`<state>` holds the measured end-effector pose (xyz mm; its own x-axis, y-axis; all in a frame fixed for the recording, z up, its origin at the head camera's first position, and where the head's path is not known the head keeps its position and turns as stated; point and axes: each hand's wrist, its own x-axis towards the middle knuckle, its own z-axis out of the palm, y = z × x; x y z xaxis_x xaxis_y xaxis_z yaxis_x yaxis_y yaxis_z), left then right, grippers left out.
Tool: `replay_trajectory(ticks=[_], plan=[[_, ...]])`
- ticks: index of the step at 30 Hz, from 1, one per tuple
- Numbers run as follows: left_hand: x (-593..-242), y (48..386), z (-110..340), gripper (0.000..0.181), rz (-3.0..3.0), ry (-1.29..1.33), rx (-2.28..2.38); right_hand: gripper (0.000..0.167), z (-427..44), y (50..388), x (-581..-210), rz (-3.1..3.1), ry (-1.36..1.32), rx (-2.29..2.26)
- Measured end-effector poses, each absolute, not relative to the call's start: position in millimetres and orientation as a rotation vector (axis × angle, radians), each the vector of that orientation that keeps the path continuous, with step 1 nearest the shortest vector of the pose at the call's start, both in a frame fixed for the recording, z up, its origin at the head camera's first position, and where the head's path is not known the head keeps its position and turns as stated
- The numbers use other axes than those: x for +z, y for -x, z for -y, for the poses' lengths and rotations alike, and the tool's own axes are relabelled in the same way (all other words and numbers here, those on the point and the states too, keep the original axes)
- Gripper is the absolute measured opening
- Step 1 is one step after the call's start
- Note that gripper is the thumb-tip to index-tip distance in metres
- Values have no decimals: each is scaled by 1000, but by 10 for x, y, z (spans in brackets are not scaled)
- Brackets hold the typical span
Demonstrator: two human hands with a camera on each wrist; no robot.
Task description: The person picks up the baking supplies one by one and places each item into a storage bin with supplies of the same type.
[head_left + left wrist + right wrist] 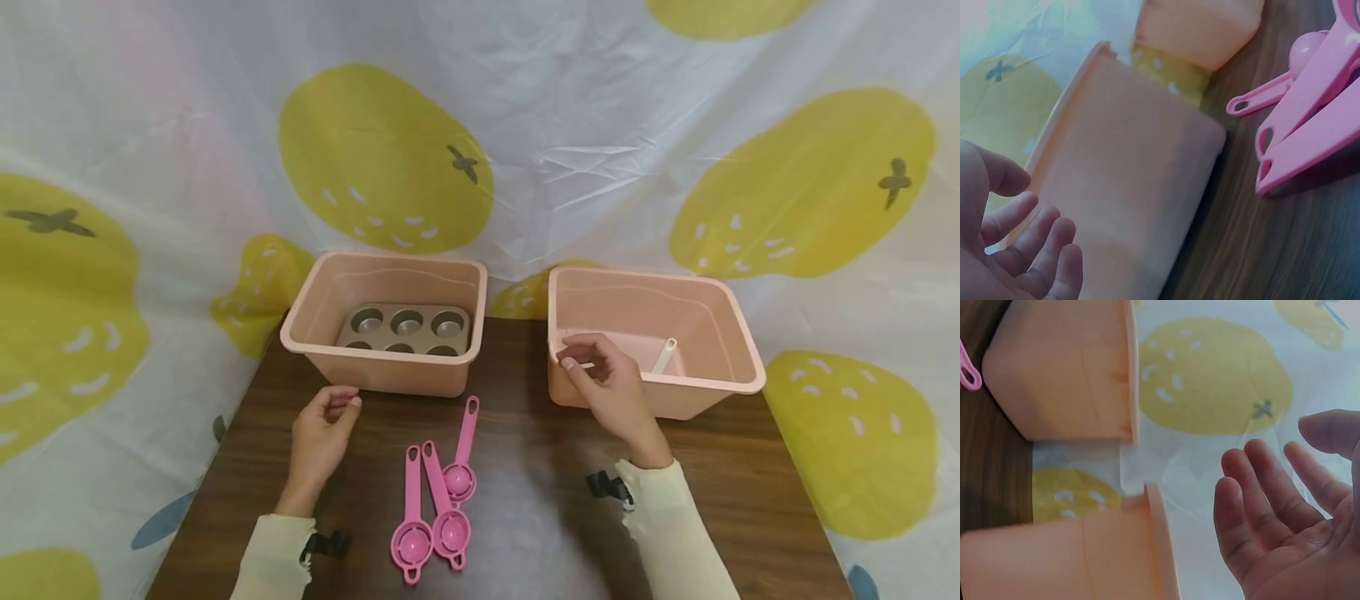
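Spotting muffin tin (387,332) only on head cam, pink spoons (452,531) aimed handle-first at crosswise bins (382,375), left fingers (1057,240), right fingers (1279,484) loosely bent, empty

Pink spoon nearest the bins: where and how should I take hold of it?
Pinch its slim handle around the middle, probably with the right hand coming from the right: the handle sticks out past the other two spoons, whose handles lie to its left.

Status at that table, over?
Left hand empty, by left peach plastic bin. Right hand empty, by right peach plastic bin. Three pink long-handled spoon-like tools lie between hands. No obstruction visible.
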<state>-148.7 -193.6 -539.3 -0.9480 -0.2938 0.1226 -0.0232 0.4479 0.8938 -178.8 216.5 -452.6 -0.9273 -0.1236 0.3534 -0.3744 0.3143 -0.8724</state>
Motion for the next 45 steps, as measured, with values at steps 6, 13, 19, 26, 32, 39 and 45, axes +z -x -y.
replay_trajectory(ticks=[6,13,19,26,32,39,45], plan=[[-5445,1514,1750,19,2509,-191,-1536,22,-2386,1734,-4540,2270,-389,1650],[-5530,1545,1523,24,2601,-65,-1584,21,-2642,1668,-4558,2254,-299,1569],[-5601,1539,1338,29,2688,30,-1647,22,-2844,1644,-4525,2293,-228,1474],[-5682,1498,1189,37,2820,163,-1725,25,-3120,1650,-4534,2267,-116,1373],[-5754,1457,1118,48,3007,401,-1656,22,-3367,1641,-4575,2218,23,1341],[-5870,1400,1075,50,3021,517,-1567,25,-3619,1677,-4668,2170,160,1361],[-5919,1401,1049,48,3027,534,-1487,25,-3770,1693,-4719,2156,254,1291]])
